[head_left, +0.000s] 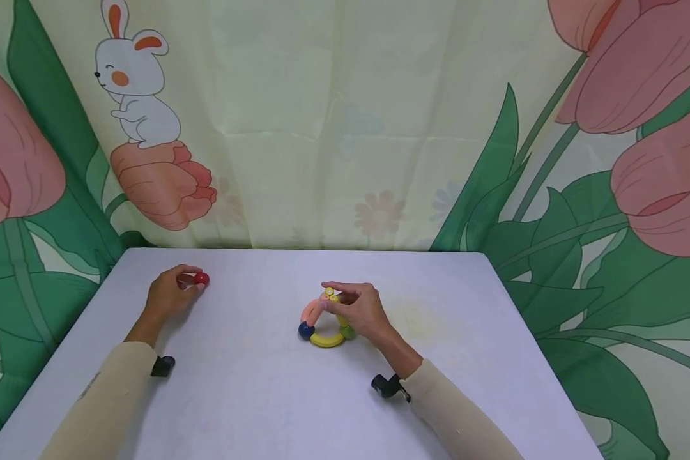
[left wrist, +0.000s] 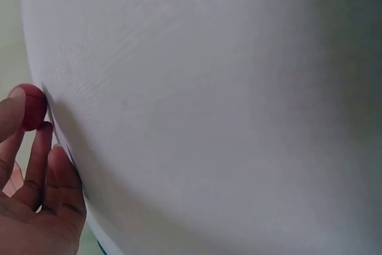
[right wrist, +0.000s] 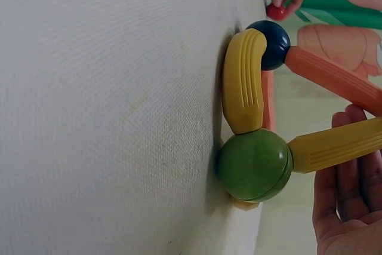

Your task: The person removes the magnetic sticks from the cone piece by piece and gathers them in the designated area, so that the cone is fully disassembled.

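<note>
Near the table's far left corner, my left hand (head_left: 169, 295) pinches a small red ball (head_left: 202, 278) between thumb and fingertips; the left wrist view shows the red ball (left wrist: 34, 107) close to the tabletop. Right of the table's middle, my right hand (head_left: 363, 313) holds the top of a ball-and-rod toy frame. A curved yellow rod (right wrist: 243, 82) along its base joins a dark blue ball (right wrist: 274, 46) to a green ball (right wrist: 253, 165). From these, an orange rod (right wrist: 331, 76) and a straight yellow rod (right wrist: 337, 144) lean up together toward my fingers, which partly hide the top.
Both balls of the base sit low at the white table (head_left: 247, 396). Behind the far edge hangs a curtain (head_left: 287, 128) printed with tulips and a rabbit. Black wrist cameras stick out below the left sleeve (head_left: 106, 393) and the right sleeve (head_left: 454, 409).
</note>
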A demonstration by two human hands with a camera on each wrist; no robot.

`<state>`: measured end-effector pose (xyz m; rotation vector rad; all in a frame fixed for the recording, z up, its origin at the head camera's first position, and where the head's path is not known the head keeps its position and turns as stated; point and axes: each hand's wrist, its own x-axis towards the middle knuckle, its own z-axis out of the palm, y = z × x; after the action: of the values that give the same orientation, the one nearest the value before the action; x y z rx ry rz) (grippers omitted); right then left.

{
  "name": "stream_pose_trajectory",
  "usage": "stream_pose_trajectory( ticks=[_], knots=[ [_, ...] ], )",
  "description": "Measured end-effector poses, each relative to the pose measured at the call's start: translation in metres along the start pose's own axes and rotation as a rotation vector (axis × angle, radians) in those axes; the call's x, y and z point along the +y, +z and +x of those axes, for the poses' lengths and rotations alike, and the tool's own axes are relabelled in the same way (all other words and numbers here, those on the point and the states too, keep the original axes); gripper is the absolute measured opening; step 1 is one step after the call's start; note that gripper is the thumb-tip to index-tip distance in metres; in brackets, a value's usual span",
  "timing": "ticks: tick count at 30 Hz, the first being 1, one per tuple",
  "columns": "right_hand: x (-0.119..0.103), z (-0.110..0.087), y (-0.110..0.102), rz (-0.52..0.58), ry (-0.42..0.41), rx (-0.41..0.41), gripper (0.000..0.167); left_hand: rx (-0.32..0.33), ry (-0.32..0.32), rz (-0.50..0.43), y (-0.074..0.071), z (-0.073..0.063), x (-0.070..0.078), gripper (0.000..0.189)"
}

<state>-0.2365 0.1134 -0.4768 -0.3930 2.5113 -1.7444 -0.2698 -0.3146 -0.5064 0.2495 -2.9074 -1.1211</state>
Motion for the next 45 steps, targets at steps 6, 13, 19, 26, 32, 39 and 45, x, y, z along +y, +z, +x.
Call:
stream_pose_trajectory(
  ticks=[6,13,19,26,32,39,45],
  knots=[
    [-0.002,-0.001,-0.002,-0.005,0.006,-0.005,0.035,-0.008,-0.006,-0.02,0.003,-0.001,0.002,0.058],
    [-0.001,0.0,-0.002,0.01,-0.013,-0.01,0.036,0.044,0.007,-0.019,0.003,-0.004,0.003,0.06],
    [-0.002,0.001,-0.001,0.006,-0.029,-0.015,0.04,0.193,0.136,0.011,0.007,-0.024,0.035,0.055],
    [-0.006,0.002,-0.004,-0.002,-0.011,-0.01,0.037,0.13,0.347,-0.072,0.042,-0.057,0.107,0.043],
    [-0.003,0.003,-0.004,-0.012,-0.017,-0.018,0.042,-0.04,0.409,-0.144,0.086,-0.078,0.152,0.039],
    [0.001,0.003,-0.001,0.017,-0.027,-0.019,0.042,-0.052,0.441,-0.206,0.116,-0.083,0.17,0.026],
    [0.002,0.002,0.0,0.013,-0.022,-0.015,0.043,-0.008,0.479,-0.184,0.123,-0.084,0.171,0.017]
  ],
)
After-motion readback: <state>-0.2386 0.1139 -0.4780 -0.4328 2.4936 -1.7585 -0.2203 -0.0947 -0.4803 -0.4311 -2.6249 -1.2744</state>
